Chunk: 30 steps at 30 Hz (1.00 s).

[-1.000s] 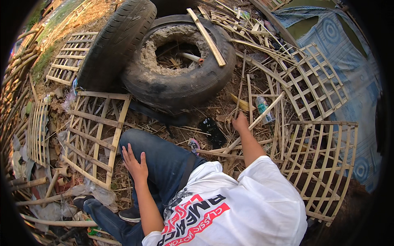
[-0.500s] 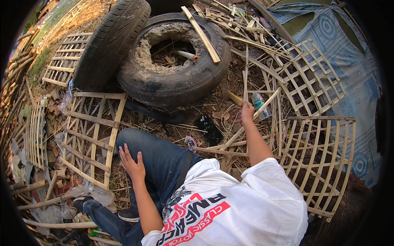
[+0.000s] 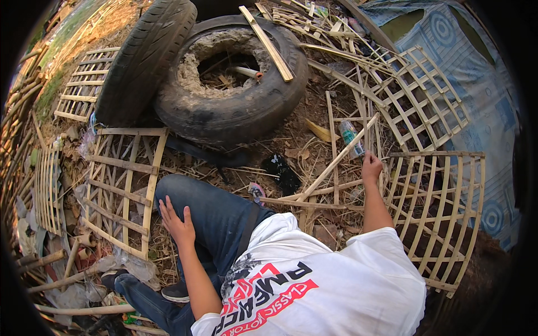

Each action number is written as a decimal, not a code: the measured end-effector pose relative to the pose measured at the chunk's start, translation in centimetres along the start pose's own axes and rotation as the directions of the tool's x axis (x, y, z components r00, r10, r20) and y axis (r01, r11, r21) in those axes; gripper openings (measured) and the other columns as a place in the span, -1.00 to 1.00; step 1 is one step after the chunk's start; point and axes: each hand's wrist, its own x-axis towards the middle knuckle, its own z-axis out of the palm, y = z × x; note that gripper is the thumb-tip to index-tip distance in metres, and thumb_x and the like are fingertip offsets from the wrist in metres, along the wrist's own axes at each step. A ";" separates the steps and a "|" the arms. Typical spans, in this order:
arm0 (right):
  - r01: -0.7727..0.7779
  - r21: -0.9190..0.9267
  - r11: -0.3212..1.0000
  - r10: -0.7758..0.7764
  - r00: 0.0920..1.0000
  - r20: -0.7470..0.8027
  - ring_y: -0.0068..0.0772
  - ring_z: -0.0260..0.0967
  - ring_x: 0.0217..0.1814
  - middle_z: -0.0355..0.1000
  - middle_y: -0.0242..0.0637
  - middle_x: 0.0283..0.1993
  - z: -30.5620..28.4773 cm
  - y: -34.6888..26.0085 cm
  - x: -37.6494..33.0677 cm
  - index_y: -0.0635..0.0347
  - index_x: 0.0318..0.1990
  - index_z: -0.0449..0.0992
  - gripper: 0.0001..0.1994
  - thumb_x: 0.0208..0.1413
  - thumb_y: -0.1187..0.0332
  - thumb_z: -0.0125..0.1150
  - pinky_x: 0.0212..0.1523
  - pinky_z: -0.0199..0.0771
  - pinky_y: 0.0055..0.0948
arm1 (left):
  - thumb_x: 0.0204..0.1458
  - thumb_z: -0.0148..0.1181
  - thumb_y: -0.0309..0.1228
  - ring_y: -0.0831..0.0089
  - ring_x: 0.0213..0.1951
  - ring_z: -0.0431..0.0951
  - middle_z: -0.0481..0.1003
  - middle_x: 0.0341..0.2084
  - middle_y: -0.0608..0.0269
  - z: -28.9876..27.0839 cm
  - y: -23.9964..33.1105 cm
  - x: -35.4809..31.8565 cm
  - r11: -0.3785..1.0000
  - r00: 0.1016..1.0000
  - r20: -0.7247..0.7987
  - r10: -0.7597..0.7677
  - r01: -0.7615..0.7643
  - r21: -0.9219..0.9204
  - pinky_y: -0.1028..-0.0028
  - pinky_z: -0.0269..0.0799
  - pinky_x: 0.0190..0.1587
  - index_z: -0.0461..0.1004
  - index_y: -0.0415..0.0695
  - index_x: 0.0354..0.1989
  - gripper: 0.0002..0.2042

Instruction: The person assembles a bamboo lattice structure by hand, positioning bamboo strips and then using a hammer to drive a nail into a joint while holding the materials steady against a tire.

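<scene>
My left hand [image 3: 177, 223] rests on the knee of my jeans [image 3: 193, 203], fingers spread, holding nothing. Out to the right, my right hand [image 3: 371, 168] is low among loose bamboo strips, its fingers drawn together; I cannot make out what they hold, if anything. A bamboo strip [image 3: 333, 148] lies lengthwise to its left, and a slanting strip [image 3: 339, 158] crosses it. Just beyond my fingers is a clear plastic bottle [image 3: 351, 137] with a green label. A yellowish dry leaf or husk [image 3: 322, 131] lies left of the bottle. A woven bamboo lattice [image 3: 437, 210] stands right of my right hand.
Ahead lies a tyre [image 3: 235, 123] with a crusted inner rim and a split bamboo piece [image 3: 266, 43] across it; another tyre [image 3: 143, 64] leans beside it. More lattices flank me, left [image 3: 123, 190] and far right [image 3: 420, 103]. Blue patterned cloth [image 3: 476, 129] covers the right side.
My right hand has let go of a bamboo strip, which now lies on the ground, and has moved right and nearer to me. My left hand stays on my knee.
</scene>
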 end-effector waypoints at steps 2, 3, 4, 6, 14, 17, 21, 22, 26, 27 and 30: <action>-0.071 -0.031 0.997 0.069 0.996 -0.055 -0.18 0.35 -0.55 0.39 -0.12 -0.60 -1.9 -0.5 -0.5 0.32 -0.52 0.51 -0.57 0.19 0.10 0.04 -0.44 0.31 -0.23 | 0.15 -0.05 0.03 0.07 0.37 -0.09 -0.10 0.37 0.09 -0.1 -0.1 0.0 1.000 1.000 0.000 -0.007 0.007 0.002 -0.13 -0.18 0.29 -0.03 0.12 0.37 -0.36; -0.105 -0.071 0.992 0.098 0.991 -0.092 -0.15 0.37 -0.52 0.41 -0.10 -0.57 -2.2 0.6 -0.3 0.31 -0.51 0.52 -0.56 0.19 0.08 0.03 -0.42 0.32 -0.21 | 0.15 -0.05 0.03 0.07 0.37 -0.09 -0.10 0.37 0.09 -0.1 -0.1 -0.1 1.000 1.000 0.000 -0.010 0.010 0.003 -0.13 -0.18 0.29 -0.03 0.13 0.37 -0.36; -0.140 -0.110 0.984 0.124 0.983 -0.136 -0.12 0.40 -0.49 0.44 -0.08 -0.53 -2.8 1.9 0.2 0.31 -0.50 0.53 -0.55 0.19 0.07 0.02 -0.40 0.34 -0.19 | 0.15 -0.05 0.02 0.07 0.37 -0.09 -0.10 0.37 0.09 -0.1 0.2 -0.1 1.000 1.000 0.008 -0.015 0.015 0.004 -0.12 -0.18 0.29 -0.03 0.12 0.37 -0.36; -0.205 -0.112 0.972 0.181 0.965 -0.190 -0.02 0.44 -0.36 0.48 -0.07 -0.44 -3.3 4.1 0.2 0.29 -0.40 0.56 -0.56 0.20 0.05 0.00 -0.31 0.37 -0.11 | 0.15 -0.05 0.02 0.07 0.37 -0.09 -0.10 0.37 0.09 0.0 0.6 -0.1 0.999 0.999 0.020 -0.028 0.028 0.018 -0.11 -0.17 0.29 -0.03 0.12 0.37 -0.37; -0.528 -0.341 0.778 0.478 0.849 -0.223 -0.06 0.40 -0.02 0.44 -0.14 -0.08 -3.3 5.7 0.3 0.19 0.03 0.39 -0.61 0.14 0.15 0.12 -0.03 0.38 -0.01 | 0.16 -0.05 -0.01 0.07 0.37 -0.08 -0.09 0.36 0.09 0.4 0.0 0.0 1.000 1.000 -0.012 0.014 -0.014 0.009 -0.08 -0.16 0.30 -0.03 0.13 0.37 -0.38; -0.247 -0.427 0.870 0.247 0.967 -0.058 -0.06 0.40 -0.06 0.40 -0.06 -0.10 -3.6 5.6 -0.6 0.24 0.05 0.30 -0.59 0.07 0.30 0.18 -0.07 0.38 -0.03 | 0.16 -0.04 -0.02 0.07 0.36 -0.08 -0.08 0.36 0.08 0.2 0.4 0.1 1.000 1.000 -0.012 0.007 -0.007 0.013 -0.08 -0.16 0.29 -0.03 0.11 0.36 -0.38; -0.238 -0.254 0.937 0.315 0.892 0.323 -0.19 0.43 -0.45 0.42 -0.12 -0.37 -1.4 7.7 -1.1 0.26 -0.07 0.30 -0.67 0.05 0.36 0.22 -0.46 0.44 -0.20 | 0.15 -0.03 -0.03 0.06 0.36 -0.07 -0.08 0.36 0.06 0.6 -0.3 0.2 0.999 0.999 -0.021 0.035 -0.035 0.002 -0.07 -0.14 0.29 -0.02 0.10 0.36 -0.38; -0.348 -0.197 0.917 0.400 0.805 0.439 -0.25 0.41 -0.57 0.41 -0.15 -0.44 -0.4 6.2 -2.4 0.25 -0.09 0.28 -0.68 0.06 0.35 0.23 -0.57 0.42 -0.27 | 0.15 -0.03 -0.03 0.06 0.36 -0.07 -0.08 0.36 0.05 0.5 -0.7 0.2 0.999 0.999 -0.031 0.041 -0.041 0.010 -0.07 -0.14 0.29 -0.02 0.10 0.36 -0.38; -0.462 -0.207 0.863 0.506 0.797 0.331 -0.36 0.32 -0.69 0.38 -0.16 -0.48 1.2 3.8 -4.8 0.26 -0.06 0.23 -0.63 0.06 0.36 0.24 -0.70 0.30 -0.38 | 0.15 -0.03 -0.04 0.04 0.36 -0.07 -0.08 0.36 0.02 0.3 0.0 0.1 1.000 1.000 -0.004 0.018 -0.018 -0.004 -0.03 -0.14 0.30 -0.02 0.08 0.36 -0.37; -0.446 -0.228 0.866 0.498 0.816 0.294 -0.37 0.30 -0.69 0.38 -0.17 -0.49 2.1 5.0 -4.6 0.27 -0.05 0.22 -0.62 0.06 0.35 0.24 -0.71 0.27 -0.39 | 0.15 -0.03 -0.03 0.04 0.36 -0.07 -0.08 0.36 0.02 0.3 0.1 0.0 1.000 1.000 -0.002 0.017 -0.017 -0.006 -0.02 -0.14 0.30 -0.02 0.08 0.36 -0.37; -0.468 -0.240 0.850 0.518 0.826 0.222 -0.39 0.27 -0.71 0.39 -0.18 -0.50 4.0 7.2 -4.3 0.29 -0.05 0.22 -0.59 0.04 0.35 0.27 -0.72 0.20 -0.42 | 0.15 -0.02 -0.03 0.03 0.36 -0.07 -0.08 0.36 0.01 0.2 -0.1 0.0 1.000 1.000 -0.003 0.020 -0.020 -0.003 -0.01 -0.14 0.31 -0.02 0.08 0.36 -0.37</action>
